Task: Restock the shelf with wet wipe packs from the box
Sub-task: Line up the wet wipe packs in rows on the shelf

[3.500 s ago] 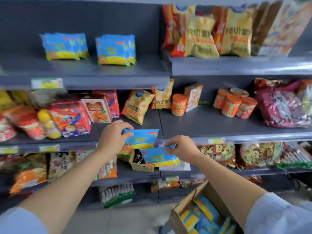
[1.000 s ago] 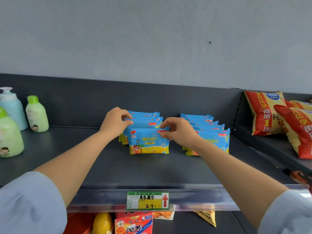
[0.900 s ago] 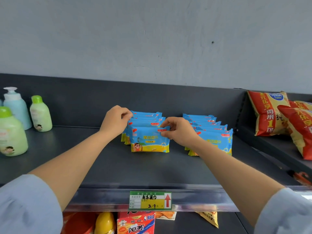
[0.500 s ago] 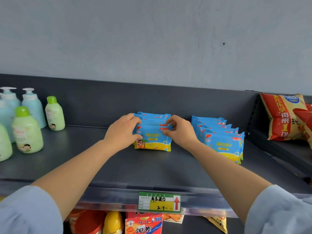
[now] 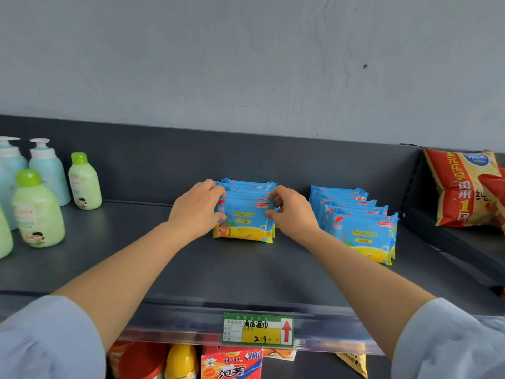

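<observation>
On the dark top shelf (image 5: 240,272) stand two rows of blue and yellow wet wipe packs. The front pack of the left row (image 5: 244,222) stands upright against the packs behind it. My left hand (image 5: 195,212) grips its left end, fingers over the top and thumb on the front. My right hand (image 5: 293,213) pinches its right end the same way. The right row of wet wipe packs (image 5: 360,228) stands apart, untouched. The box is out of view.
Several lotion bottles (image 5: 38,209) stand at the shelf's left. Red and yellow snack bags (image 5: 464,187) lean on the neighbouring shelf to the right. A green and yellow price tag (image 5: 258,329) hangs on the shelf's front rail, with snacks below it.
Both hands carried packs up from the box to the top shelf. In the last second they pushed the front pack back against the left row. The view shifted slightly left.
</observation>
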Motion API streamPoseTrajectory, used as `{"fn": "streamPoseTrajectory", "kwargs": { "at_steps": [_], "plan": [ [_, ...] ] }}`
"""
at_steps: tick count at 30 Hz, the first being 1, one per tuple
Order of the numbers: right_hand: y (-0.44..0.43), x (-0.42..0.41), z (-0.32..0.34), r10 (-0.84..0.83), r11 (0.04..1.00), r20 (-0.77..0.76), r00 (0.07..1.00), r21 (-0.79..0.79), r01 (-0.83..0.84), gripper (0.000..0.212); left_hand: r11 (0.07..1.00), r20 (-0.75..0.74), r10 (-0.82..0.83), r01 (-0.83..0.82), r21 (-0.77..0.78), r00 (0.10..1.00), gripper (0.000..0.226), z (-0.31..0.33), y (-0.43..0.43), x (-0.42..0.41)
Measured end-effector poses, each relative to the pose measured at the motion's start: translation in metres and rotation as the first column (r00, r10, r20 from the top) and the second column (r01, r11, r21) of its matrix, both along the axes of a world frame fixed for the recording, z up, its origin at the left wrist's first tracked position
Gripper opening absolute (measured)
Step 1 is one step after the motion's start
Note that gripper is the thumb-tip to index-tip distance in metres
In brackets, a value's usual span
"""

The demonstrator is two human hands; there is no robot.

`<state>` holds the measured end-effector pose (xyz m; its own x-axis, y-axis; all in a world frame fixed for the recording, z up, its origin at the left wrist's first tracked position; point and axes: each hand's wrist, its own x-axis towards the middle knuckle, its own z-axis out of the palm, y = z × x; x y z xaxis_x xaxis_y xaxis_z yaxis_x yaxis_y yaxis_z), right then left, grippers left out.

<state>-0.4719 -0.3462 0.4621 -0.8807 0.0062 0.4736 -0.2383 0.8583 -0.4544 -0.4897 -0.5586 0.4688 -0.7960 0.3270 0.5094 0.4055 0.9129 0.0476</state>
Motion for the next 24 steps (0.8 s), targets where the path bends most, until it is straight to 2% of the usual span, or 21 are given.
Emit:
{"fn": "streamPoseTrajectory", "kwargs": {
  "at_steps": [7,15,24],
  "plan": [
    [-0.005,0.013,-0.001,-0.040,0.982,-0.063,0.997,0.180,0.051,0.038,0.994,-0.081,0.019,-0.028,-0.104,0.997,0.049,-0.001,0.002,0.006],
    [-0.005,0.032,0.001,-0.121,0.926,-0.051,0.991,0.355,0.132,0.051,0.975,-0.152,-0.003,-0.030,-0.219,0.988,0.052,0.003,0.011,0.013],
    [0.019,0.082,0.012,-0.272,0.849,-0.105,0.957,0.442,0.290,0.048,0.966,-0.141,-0.181,0.149,-0.212,0.973,0.045,0.014,0.055,0.037]
  ]
}}
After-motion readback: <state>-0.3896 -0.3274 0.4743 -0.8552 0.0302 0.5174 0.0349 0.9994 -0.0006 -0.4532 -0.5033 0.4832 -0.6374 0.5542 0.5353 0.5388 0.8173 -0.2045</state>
